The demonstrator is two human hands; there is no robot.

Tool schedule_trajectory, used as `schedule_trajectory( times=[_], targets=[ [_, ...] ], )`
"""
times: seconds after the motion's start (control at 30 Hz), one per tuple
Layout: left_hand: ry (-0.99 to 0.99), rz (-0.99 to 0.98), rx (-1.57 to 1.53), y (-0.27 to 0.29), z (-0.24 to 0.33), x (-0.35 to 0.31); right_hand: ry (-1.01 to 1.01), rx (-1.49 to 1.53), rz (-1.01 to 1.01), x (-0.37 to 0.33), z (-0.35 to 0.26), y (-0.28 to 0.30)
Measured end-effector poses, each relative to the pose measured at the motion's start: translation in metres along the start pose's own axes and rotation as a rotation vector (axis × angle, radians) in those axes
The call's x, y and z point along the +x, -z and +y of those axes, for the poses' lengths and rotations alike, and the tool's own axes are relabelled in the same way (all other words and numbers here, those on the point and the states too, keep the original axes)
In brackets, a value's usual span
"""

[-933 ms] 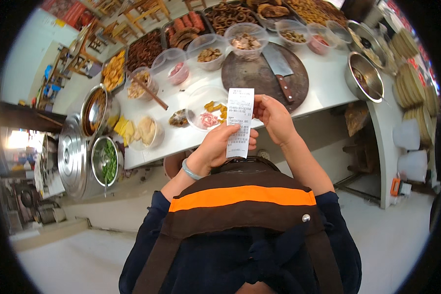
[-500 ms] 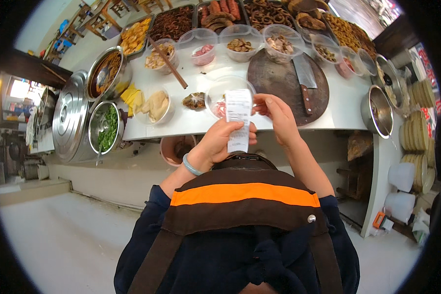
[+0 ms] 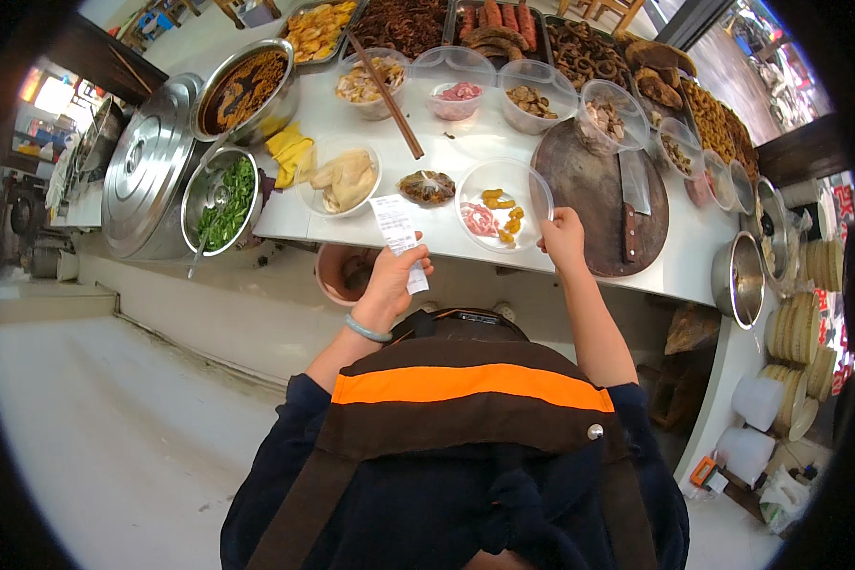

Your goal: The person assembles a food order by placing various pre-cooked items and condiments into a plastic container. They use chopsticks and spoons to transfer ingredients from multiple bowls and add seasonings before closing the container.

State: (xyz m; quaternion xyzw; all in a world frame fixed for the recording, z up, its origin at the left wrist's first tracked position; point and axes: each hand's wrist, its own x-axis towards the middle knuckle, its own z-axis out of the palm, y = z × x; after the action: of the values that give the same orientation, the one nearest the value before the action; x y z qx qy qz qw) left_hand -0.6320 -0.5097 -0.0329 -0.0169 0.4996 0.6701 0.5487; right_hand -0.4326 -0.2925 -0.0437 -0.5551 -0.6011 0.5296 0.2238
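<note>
Two bare hands work at the near edge of a white counter [image 3: 280,217], whose pale top carries tubs and steel bowls, with a row of trays [image 3: 451,27] along its far side, red sausages [image 3: 510,21] in one of them. Grey-white floor [image 3: 114,380] spreads out at the left, wooden furniture [image 3: 608,11] stands beyond the trays, and plates [image 3: 793,328] are stacked at the right. On the counter's left part sit a big lidded pot [image 3: 147,157] and a steel bowl [image 3: 196,198] of chopped greens; a pink bucket [image 3: 328,275] stands below the counter. Toward the right, a round dark chopping board [image 3: 594,237] bears a cleaver [image 3: 634,185], its handle toward the person. The left hand [image 3: 394,275] is clamped on a printed paper slip [image 3: 395,223], thumb across its lower half. This slip is near the counter's front edge, between the person and a clear tub [image 3: 309,198] of pale poultry. Its long axis runs away from the body, the far end leaning left toward that tub and the short lower end poking out below the fingers, toward the right. The right hand [image 3: 562,237] has its fingers curled together at the right rim of a clear round bowl [image 3: 492,176]; whether they pinch that rim I cannot tell. Pink slices [image 3: 481,220] and yellow-brown pieces [image 3: 511,226] lie in the bowl.
</note>
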Motion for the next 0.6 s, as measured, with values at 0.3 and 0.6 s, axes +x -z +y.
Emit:
schedule_trajectory(
  times=[0.3,0.6],
  targets=[
    [-0.063,-0.209,-0.085,-0.019,0.011,-0.012,-0.070,0.152,-0.050,-0.019,0.018,0.009],
    [-0.108,-0.302,-0.316,-0.068,-0.016,-0.045,-0.133,0.162,-0.296,-0.001,0.014,0.043]
  ],
)
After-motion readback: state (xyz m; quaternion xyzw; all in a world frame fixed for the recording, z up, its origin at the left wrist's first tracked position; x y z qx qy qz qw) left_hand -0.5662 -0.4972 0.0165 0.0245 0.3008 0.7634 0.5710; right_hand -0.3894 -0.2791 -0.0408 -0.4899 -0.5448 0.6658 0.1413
